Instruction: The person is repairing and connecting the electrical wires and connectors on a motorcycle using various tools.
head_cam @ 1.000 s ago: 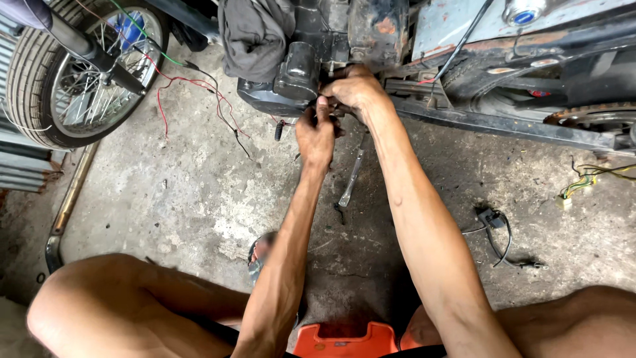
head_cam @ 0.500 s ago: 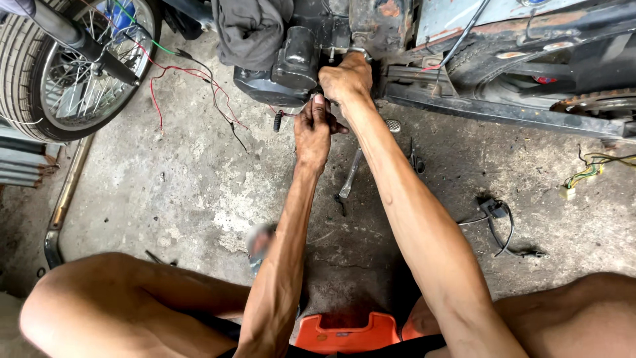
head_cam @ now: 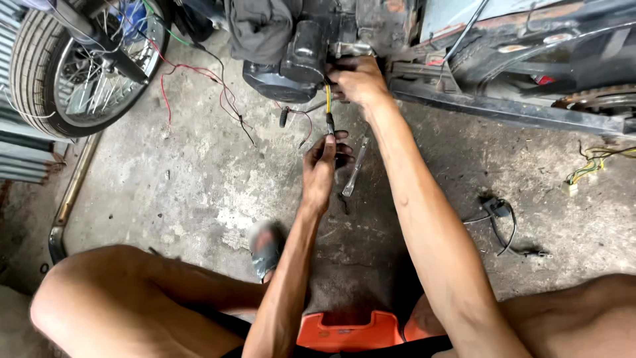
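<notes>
I see rough, stained concrete floor (head_cam: 165, 179), a matt black metal engine casing (head_cam: 285, 66), a rubber-sheathed yellow cable (head_cam: 328, 99), a bare steel wrench (head_cam: 356, 167) and grey cloth (head_cam: 262, 26).

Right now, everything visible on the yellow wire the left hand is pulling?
The yellow wire is thin, plastic-sheathed, and runs nearly straight down from the dark engine casing to a black end piece. The left hand pinches that end; the right hand rests at its upper end. It looks taut and hangs clear of the floor.
</notes>
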